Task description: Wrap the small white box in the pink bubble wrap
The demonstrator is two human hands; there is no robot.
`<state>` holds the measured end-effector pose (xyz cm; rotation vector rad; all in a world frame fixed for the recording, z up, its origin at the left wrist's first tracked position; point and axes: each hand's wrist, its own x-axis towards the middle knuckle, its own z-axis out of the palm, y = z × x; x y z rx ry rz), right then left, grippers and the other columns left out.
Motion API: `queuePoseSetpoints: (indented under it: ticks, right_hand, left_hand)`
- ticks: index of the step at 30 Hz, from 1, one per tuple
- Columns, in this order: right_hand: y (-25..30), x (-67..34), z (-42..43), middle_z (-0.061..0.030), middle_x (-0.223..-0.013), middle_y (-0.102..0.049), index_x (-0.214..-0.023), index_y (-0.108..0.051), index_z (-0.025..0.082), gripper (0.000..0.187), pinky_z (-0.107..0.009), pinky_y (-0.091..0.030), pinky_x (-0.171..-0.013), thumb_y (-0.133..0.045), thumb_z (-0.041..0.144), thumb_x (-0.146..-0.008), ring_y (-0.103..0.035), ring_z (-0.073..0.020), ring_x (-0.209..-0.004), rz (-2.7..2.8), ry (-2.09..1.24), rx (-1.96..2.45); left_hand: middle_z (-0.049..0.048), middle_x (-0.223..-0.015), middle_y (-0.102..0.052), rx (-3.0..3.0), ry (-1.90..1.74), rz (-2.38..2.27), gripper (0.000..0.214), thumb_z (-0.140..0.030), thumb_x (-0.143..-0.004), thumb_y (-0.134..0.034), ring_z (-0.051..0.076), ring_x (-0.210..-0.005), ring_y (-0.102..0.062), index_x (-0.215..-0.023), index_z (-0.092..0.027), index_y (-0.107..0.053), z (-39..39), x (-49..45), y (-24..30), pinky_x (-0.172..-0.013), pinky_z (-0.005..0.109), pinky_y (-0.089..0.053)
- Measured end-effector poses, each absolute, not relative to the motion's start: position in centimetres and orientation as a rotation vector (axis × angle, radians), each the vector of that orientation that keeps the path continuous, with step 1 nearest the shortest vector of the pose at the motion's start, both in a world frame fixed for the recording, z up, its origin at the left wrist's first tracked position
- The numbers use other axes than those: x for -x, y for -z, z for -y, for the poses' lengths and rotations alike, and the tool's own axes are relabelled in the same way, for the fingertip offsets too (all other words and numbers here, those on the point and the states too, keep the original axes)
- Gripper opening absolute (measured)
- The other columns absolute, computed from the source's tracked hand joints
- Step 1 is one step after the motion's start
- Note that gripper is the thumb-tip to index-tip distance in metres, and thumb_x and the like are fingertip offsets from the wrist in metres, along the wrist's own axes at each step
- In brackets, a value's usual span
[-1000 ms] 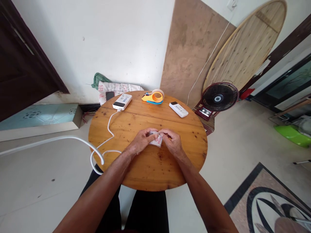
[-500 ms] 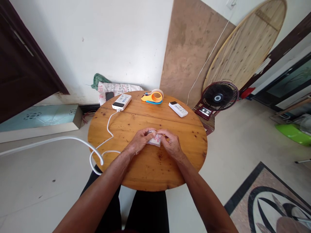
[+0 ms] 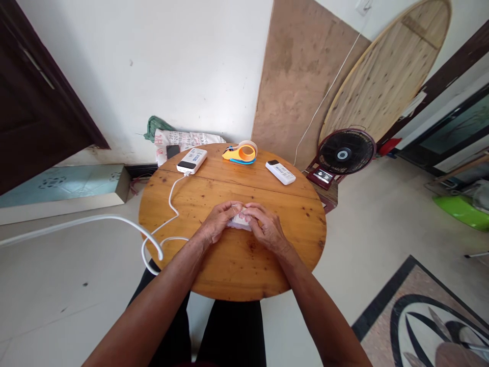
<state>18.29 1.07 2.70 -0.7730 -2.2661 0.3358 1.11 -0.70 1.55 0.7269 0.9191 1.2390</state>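
Between my two hands, over the near middle of the round wooden table (image 3: 225, 275), is a small whitish packet (image 3: 240, 220) with red print. My left hand (image 3: 221, 219) grips its left side, thumb on top. On the right side, the fingers and thumb of my right hand (image 3: 266, 226) are closed on it. The fingers hide much of the packet, so its exact kind is unclear. Farther back on the table stands an orange and blue tape dispenser (image 3: 240, 153) with a roll of tape.
A white power bank (image 3: 192, 161) with a plugged-in white cable (image 3: 170, 196) lies at the back left. Another white power bank (image 3: 280, 172) is at the back right. A dark fan (image 3: 343, 153) stands beyond the table's right edge. The cable loops over the left edge.
My right fingers have moved slightly over the packet and cover more of its right part. The packet looks flatter and turned a little. Things on the table have stayed put.
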Motion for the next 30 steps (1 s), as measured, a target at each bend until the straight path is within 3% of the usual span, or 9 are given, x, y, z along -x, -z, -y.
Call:
queuePoseSetpoints:
  ticks: [18,27,30]
  right_hand:
    - [-3.47,-18.38,-0.75,-0.0080,-0.126,-0.056,-0.107,-0.064,0.024,0.022,-0.035,-0.050,-0.093,-0.050,0.024,-0.090,-0.057,-0.0194,-0.114,2.304,-0.384,0.745]
    - [-2.97,-18.51,-1.07,-0.0096,-0.132,-0.051,-0.102,-0.064,0.023,0.019,-0.036,-0.049,-0.095,-0.051,0.024,-0.089,-0.056,-0.0203,-0.114,2.253,-0.420,0.736]
    - [-3.01,-18.46,-1.02,-0.0104,-0.132,-0.051,-0.109,-0.060,0.023,0.022,-0.037,-0.049,-0.095,-0.052,0.024,-0.088,-0.055,-0.0210,-0.117,2.208,-0.448,0.745]
  left_hand:
    - [0.0024,-0.076,-0.067,-0.702,-1.274,-0.919,0.045,-0.039,-0.059,-0.080,0.013,-0.064,-0.058,-0.093,-0.013,-0.067,0.86,-1.02,-1.94,-0.063,0.026,-0.043]
    - [0.0029,-0.084,-0.068,-0.718,-1.254,-0.889,0.051,-0.027,-0.056,-0.080,0.014,-0.071,-0.060,-0.101,-0.013,-0.062,1.08,-0.89,-2.30,-0.069,0.027,-0.044]
    - [0.0024,-0.084,-0.068,-0.719,-1.269,-0.904,0.051,-0.026,-0.055,-0.080,0.014,-0.072,-0.061,-0.102,-0.014,-0.062,1.02,-0.96,-2.27,-0.070,0.027,-0.044]
